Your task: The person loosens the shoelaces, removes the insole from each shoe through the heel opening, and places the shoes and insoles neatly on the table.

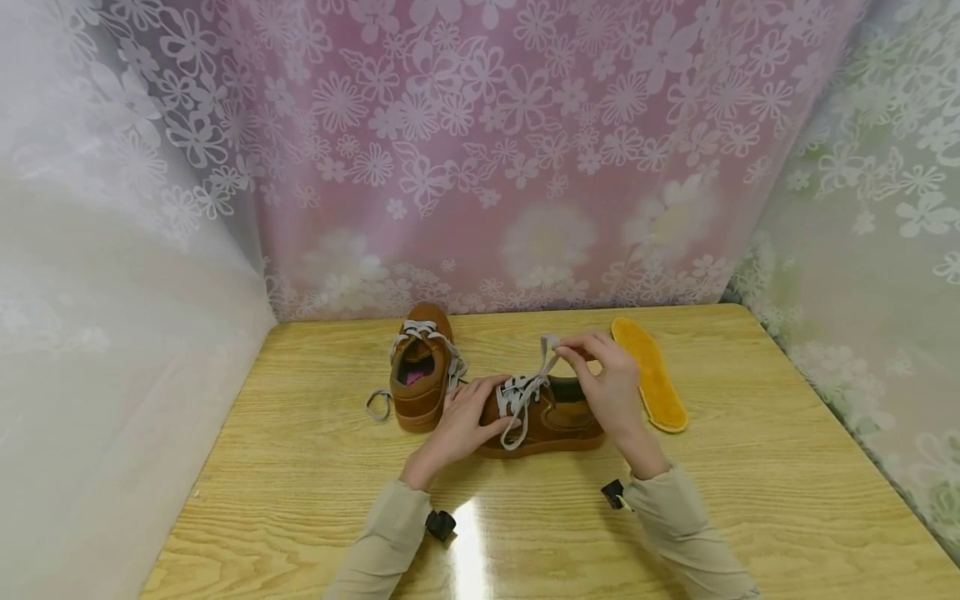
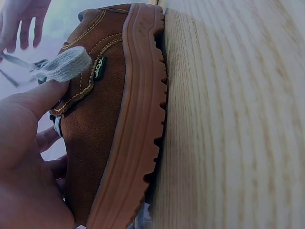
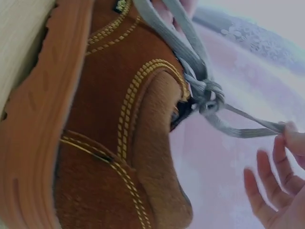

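Observation:
A brown lace-up shoe [image 1: 566, 421] stands on its sole with the toe to the left. My left hand [image 1: 468, 414] holds its front, thumb on the near side by the laces and fingers over the far side. Grey laces [image 3: 213, 98] are knotted on the shoe, and one loop [image 1: 515, 435] hangs over its near side. My right hand [image 1: 611, 387] pinches the other part of the lace between thumb and index finger, drawn taut up from the knot. The other fingers stand apart from it in the right wrist view.
A second brown shoe [image 1: 420, 410] stands at the left, toe away, with a loose lace end [image 1: 378, 405] on the wooden table [image 1: 300, 467]. An orange insole [image 1: 654, 375] lies to the right. Flowered curtains [image 1: 480, 167] enclose the back and sides.

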Motion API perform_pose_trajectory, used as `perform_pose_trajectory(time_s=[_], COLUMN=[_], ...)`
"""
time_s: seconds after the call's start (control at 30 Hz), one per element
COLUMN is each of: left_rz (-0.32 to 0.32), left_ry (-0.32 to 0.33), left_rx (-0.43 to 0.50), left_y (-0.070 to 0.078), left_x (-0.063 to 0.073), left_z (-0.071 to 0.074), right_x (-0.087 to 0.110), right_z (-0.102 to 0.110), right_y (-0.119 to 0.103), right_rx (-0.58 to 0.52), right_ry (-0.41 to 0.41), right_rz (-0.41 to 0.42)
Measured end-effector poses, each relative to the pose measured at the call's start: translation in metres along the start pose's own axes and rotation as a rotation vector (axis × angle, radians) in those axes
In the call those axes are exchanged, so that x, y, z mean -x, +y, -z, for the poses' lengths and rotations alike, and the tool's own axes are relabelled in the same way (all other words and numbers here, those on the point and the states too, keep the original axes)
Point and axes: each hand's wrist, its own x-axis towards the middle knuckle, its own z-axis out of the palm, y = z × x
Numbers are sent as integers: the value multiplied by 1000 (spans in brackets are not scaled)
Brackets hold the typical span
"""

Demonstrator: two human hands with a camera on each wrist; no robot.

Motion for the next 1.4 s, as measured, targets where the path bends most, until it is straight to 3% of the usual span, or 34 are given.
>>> perform_pose_trajectory(time_s=[0.23, 0.37, 0.43, 0.53, 0.73, 0.83, 0.97, 1.13, 1.2, 1.4], left_rz=[-18, -19, -14, -14, -16, -16, -13, -9, -11, -16], left_ry=[5, 3, 2, 2, 5, 2, -5, -11, -10, -10], left_rx=[8, 14, 14, 15, 19, 16, 10, 5, 3, -3], left_y=[0, 0, 0, 0, -1, -1, -1, -1, -1, -1], left_x=[1, 2, 2, 3, 2, 1, 1, 0, 0, 0], left_z=[1, 0, 1, 1, 0, 0, 0, 0, 0, 1], right_x=[-2, -5, -6, -5, -1, 0, 2, 4, 4, 5], right_z=[8, 12, 13, 11, 4, 2, 0, -2, -3, -5], right_y=[-2, -8, -8, -6, 7, 12, 18, 22, 22, 19], right_rx=[-291, -377, -351, -255, -116, -29, 123, 234, 243, 186], right_ry=[113, 165, 155, 75, -219, -317, -382, -399, -395, -499], right_rz=[-99, -121, -137, -182, -228, -222, -260, -324, -284, -10])
